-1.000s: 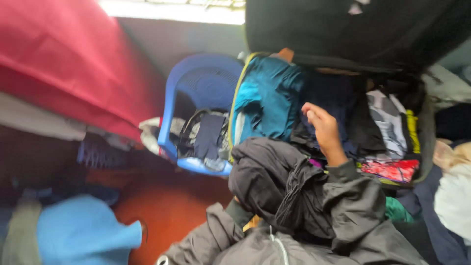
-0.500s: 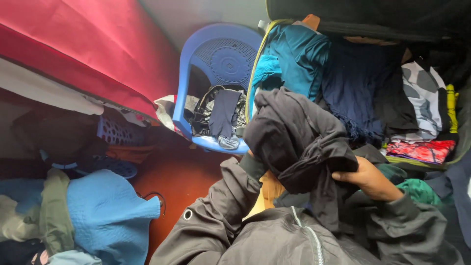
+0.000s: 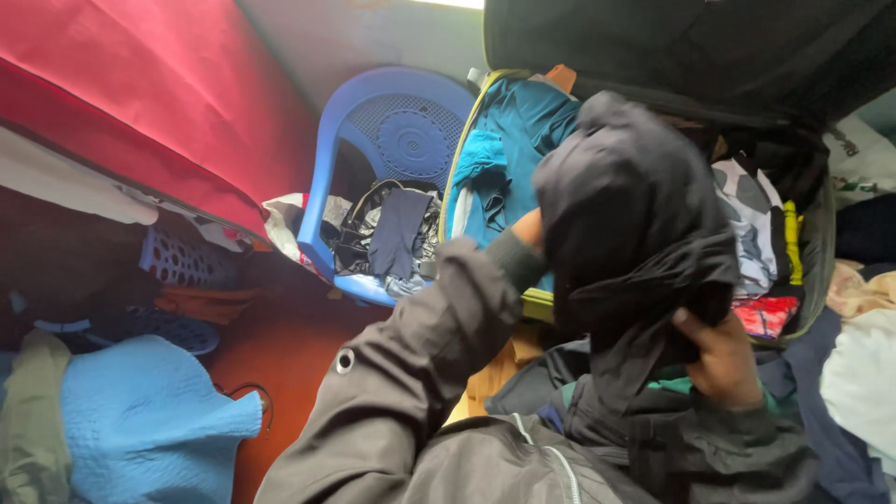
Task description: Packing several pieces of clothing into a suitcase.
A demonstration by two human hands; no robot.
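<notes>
Both hands are holding up a dark garment [image 3: 635, 205] in the centre right of the frame, in front of an open suitcase [image 3: 812, 252] that is filling the upper right. The right hand [image 3: 719, 359] is gripping the garment's lower bunched edge, fingers closed around the cloth, at the lower right of centre. The left hand [image 3: 530, 229] is mostly hidden behind the garment's left side (only a bit of it by the grey cuff is showing), so whether it is clenching the cloth I cannot tell, though it is touching it. Both arms are wearing grey jacket sleeves [image 3: 411, 373].

Inside the suitcase a teal cloth [image 3: 509, 149] is lying at the left, with patterned white and red clothes [image 3: 761, 280] at the right, partly behind the garment. Just left of the suitcase a blue chair [image 3: 392, 121] is standing in the upper middle, with dark straps and clothes [image 3: 392, 233] piled on its seat. A red cloth [image 3: 159, 84] is covering the upper left. A light blue textile [image 3: 149, 425] is lying in the lower left, on an orange floor [image 3: 299, 345]
</notes>
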